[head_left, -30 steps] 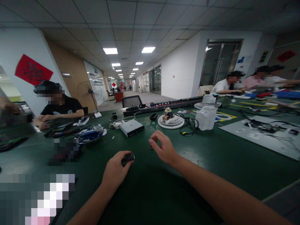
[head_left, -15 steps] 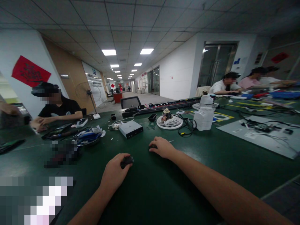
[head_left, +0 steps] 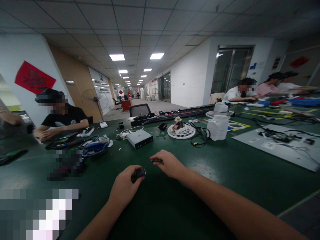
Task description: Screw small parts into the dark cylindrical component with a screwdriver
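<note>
As you look down from the head camera, your left hand (head_left: 125, 183) is over the near middle of the green table (head_left: 190, 206), its thumb and fingers pinching a dark part (head_left: 139, 172) with a shiny rim at its right end. Your right hand (head_left: 170, 163) is a little farther off and to the right, apart from the left, its thumb and fingertips closed on a small piece (head_left: 157, 160); it is dim and partly covered, so it looks brownish, but you can't be sure of its shape. Both of these held things are near each other, in the space between your two hands.

Beyond them, to the far left of your right hand, sits a grey box (head_left: 140, 138) with a black front. A small black tray (head_left: 163, 126) is to the right of that box, and next comes a white fan grille (head_left: 181, 133) lying flat with a motor (head_left: 178, 123) on it. A black cable (head_left: 198, 144) lies between the grille and a white housing (head_left: 217, 128). On the right is a pale panel (head_left: 275, 151); on the far left, a person in a black shirt (head_left: 72, 115) sits at the table.
</note>
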{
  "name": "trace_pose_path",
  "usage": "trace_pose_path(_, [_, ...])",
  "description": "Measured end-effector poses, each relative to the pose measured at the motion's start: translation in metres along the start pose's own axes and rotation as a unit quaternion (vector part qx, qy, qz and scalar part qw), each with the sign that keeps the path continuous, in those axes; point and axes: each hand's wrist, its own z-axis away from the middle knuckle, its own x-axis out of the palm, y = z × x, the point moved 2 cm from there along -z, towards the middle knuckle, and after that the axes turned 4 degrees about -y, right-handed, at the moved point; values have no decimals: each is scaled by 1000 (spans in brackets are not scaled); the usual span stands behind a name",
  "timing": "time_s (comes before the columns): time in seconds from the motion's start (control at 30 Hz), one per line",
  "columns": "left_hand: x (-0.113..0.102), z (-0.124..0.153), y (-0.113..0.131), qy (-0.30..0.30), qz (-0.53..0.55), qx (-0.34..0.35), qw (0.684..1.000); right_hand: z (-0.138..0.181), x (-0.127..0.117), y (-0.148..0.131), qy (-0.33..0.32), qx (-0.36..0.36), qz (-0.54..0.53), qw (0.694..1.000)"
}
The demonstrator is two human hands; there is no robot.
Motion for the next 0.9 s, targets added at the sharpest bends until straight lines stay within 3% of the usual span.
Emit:
trace_pose_path(0.17, [3,2,-2,1,-3,14,1000,5,2,-17,19,-72,-27,997])
trace_pose_path(0.33, [1,3,1,7,-2,62,998,8,2,-32,32,-98,-35,994])
trace_pose_path(0.47, [2,4,2,1,9,85,996,7,4,-32,26,-99,-31,994])
trace_pose_path(0.63, [3,5,1,-4,17,126,992,8,7,-30,21,-153,-55,986])
trace_pose_path(0.73, [2,6,2,-14,16,140,990,7,8,-29,18,-132,-42,990])
trace_pose_path(0.9, [-1,8,4,-16,10,175,984,7,5,-27,26,-39,-31,998])
